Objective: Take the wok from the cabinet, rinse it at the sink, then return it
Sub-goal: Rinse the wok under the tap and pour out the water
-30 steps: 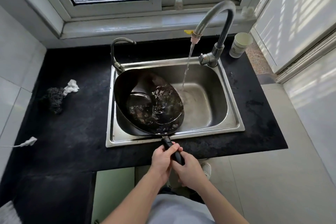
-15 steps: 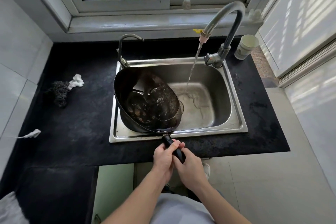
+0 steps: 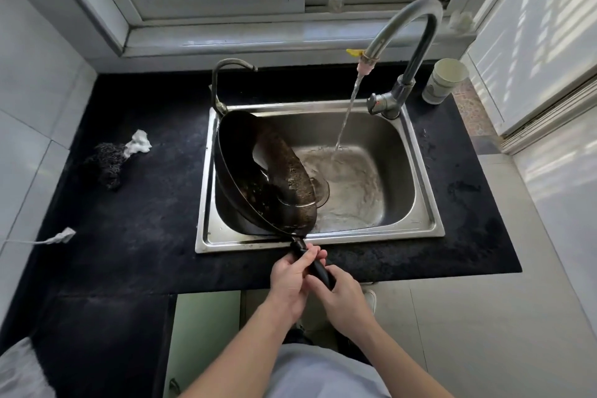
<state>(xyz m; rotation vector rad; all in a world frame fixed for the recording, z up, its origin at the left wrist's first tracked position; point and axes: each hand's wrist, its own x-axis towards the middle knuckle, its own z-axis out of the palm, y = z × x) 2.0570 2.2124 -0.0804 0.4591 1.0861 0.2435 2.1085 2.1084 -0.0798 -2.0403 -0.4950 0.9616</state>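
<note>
Wok (image 3: 258,171), tilted steeply in the left half of the sink (image 3: 429,229): rigid, probably heavy, wet and slippery. Left hand (image 3: 290,278) and right hand (image 3: 342,297) both clasp its handle (image 3: 311,263), the sensible hold.

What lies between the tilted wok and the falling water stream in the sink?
In the head view, only bare wet sink floor and the drain separate the wok from the stream; the water misses the wok.

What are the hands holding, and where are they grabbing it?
Both hands hold the wok by its black handle. The left hand grips nearer the pan and the right hand grips the end.
</note>
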